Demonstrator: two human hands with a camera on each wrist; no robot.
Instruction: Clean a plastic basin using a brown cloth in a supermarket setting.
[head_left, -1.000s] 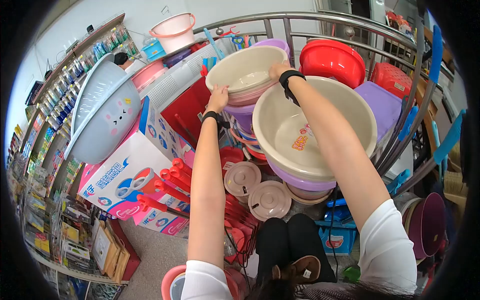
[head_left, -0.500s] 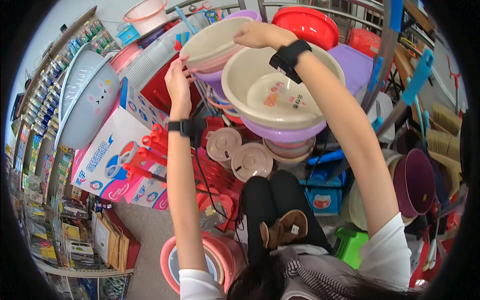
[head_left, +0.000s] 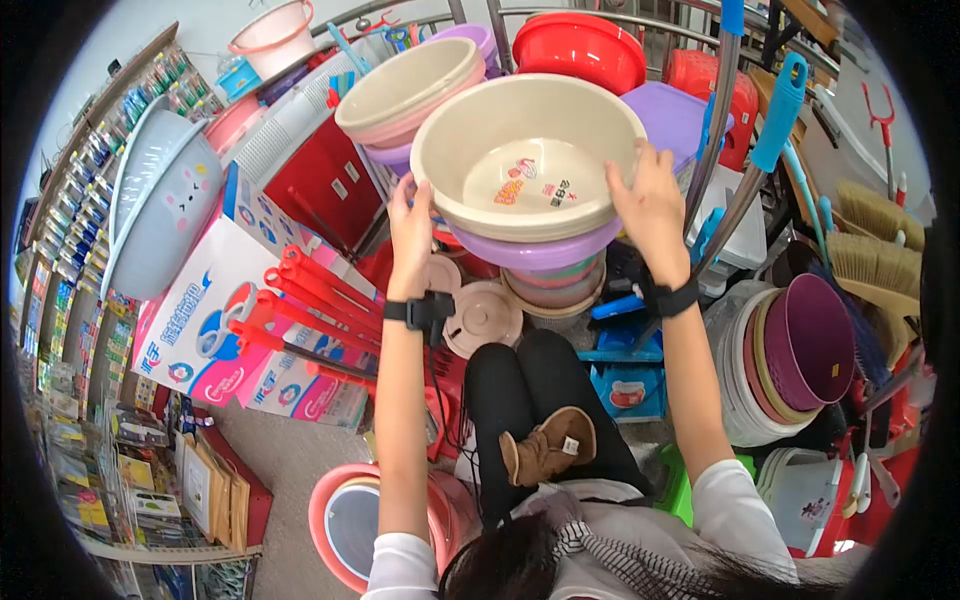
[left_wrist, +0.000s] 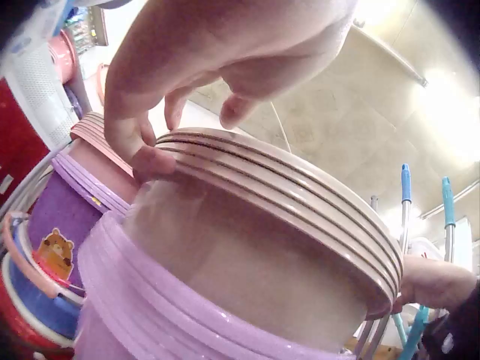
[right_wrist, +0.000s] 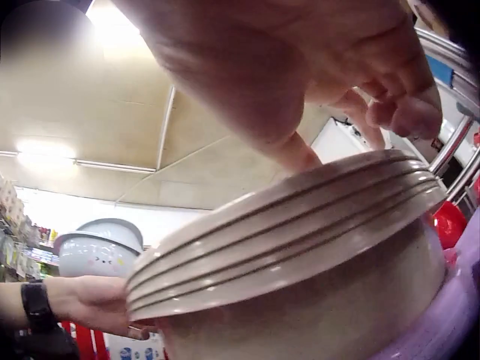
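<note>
A wide cream basin (head_left: 530, 150) tops a nested stack of cream basins, with printed characters on its inner bottom. Purple basins (head_left: 545, 252) sit under it. My left hand (head_left: 408, 235) is at the left side of the stack, its fingers bent against the layered rims (left_wrist: 285, 187) and its thumb above them. At the right side, my right hand (head_left: 650, 205) touches the top rim, thumb over the inside and the other fingers loosely bent above the edge. Each wrist wears a black band. Behind to the left stands a smaller cream basin (head_left: 410, 80) on pink ones.
Red basins (head_left: 580, 55) and a metal railing (head_left: 690, 12) stand behind. Blue-handled poles (head_left: 775, 115) rise close by my right hand. Red handles (head_left: 300, 305), a printed carton (head_left: 200, 310) and lidded pails (head_left: 482, 320) lie left and below. Purple bins (head_left: 815, 340) stand at right.
Both hands have left the smaller cream basin at the back and come to the sides of the large cream basin stack. The head view has shifted as well.
</note>
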